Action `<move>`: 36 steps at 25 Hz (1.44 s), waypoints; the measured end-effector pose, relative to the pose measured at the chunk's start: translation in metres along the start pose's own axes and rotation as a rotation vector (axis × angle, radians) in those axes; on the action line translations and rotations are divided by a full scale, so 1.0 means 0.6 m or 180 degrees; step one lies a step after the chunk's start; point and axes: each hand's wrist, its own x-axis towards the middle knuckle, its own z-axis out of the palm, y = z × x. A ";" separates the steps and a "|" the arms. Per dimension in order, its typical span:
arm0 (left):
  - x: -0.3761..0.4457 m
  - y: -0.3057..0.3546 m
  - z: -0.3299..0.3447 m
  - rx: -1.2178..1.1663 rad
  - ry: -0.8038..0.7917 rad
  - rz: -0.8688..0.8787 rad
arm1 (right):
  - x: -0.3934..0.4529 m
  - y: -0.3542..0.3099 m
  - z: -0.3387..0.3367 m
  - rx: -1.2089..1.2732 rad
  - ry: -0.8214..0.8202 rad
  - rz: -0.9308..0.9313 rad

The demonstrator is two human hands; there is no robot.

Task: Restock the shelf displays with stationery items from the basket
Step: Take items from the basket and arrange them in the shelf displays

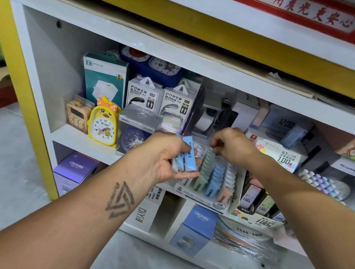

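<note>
Left hand (pixel 163 155) grips blue packs (pixel 188 155); right hand (pixel 232 144) pinches above display tray (pixel 236 192).

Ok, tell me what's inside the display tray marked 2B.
The display tray holds rows of small upright packs: green, blue, white and pink. Both hands, left and right, cover its back and left rows.

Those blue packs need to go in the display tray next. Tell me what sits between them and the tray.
Nothing visible does. The left hand holds the blue packs right beside the display tray, at its left edge. The right hand hovers over the tray's back rows, its fingers pinching something small, but the front rows are open.
</note>
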 end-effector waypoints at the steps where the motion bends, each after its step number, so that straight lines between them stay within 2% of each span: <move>1: -0.001 -0.001 0.000 0.0025 -0.0025 -0.0003 | 0.003 -0.003 0.001 -0.0052 -0.0030 0.0071; 4: -0.003 -0.004 -0.002 0.0126 -0.0093 -0.0022 | 0.005 -0.014 -0.007 -0.0246 -0.0183 0.0181; 5: -0.004 -0.004 -0.002 0.0165 -0.0114 -0.0029 | 0.002 -0.019 -0.015 -0.0096 -0.0142 0.0188; 7: -0.006 -0.006 0.001 0.0222 -0.0163 -0.0063 | -0.012 -0.034 -0.034 0.1079 -0.0042 0.0315; 9: -0.008 -0.007 0.006 0.0214 -0.0196 -0.0018 | -0.038 -0.053 -0.054 0.2371 -0.0343 0.0437; 13: -0.014 -0.010 0.020 0.0026 -0.0318 0.0175 | -0.086 -0.064 -0.061 0.2982 -0.0843 0.0544; 16: -0.016 -0.010 0.030 -0.0301 -0.0368 0.0152 | -0.107 -0.059 -0.058 0.3278 -0.0751 0.0580; 18: -0.015 -0.010 0.035 -0.0303 -0.0446 0.0139 | -0.109 -0.049 -0.063 0.3308 -0.0495 0.0639; 21: -0.008 -0.012 0.033 -0.0126 -0.0348 0.0090 | -0.108 -0.024 -0.085 0.3070 -0.0047 0.0820; 24: -0.006 -0.009 0.025 -0.0049 -0.0225 -0.0001 | -0.108 -0.003 -0.092 0.2043 0.0131 0.0749; 29: -0.013 -0.002 0.021 -0.0091 -0.0219 0.0009 | -0.098 0.014 -0.091 0.0559 0.0184 0.0257; 32: -0.019 0.001 0.020 -0.0183 -0.0218 0.0015 | -0.090 0.016 -0.075 -0.0077 0.0420 -0.0036; 36: -0.015 -0.001 0.018 -0.0210 -0.0140 0.0121 | -0.082 0.009 -0.033 -0.0473 0.0056 -0.0178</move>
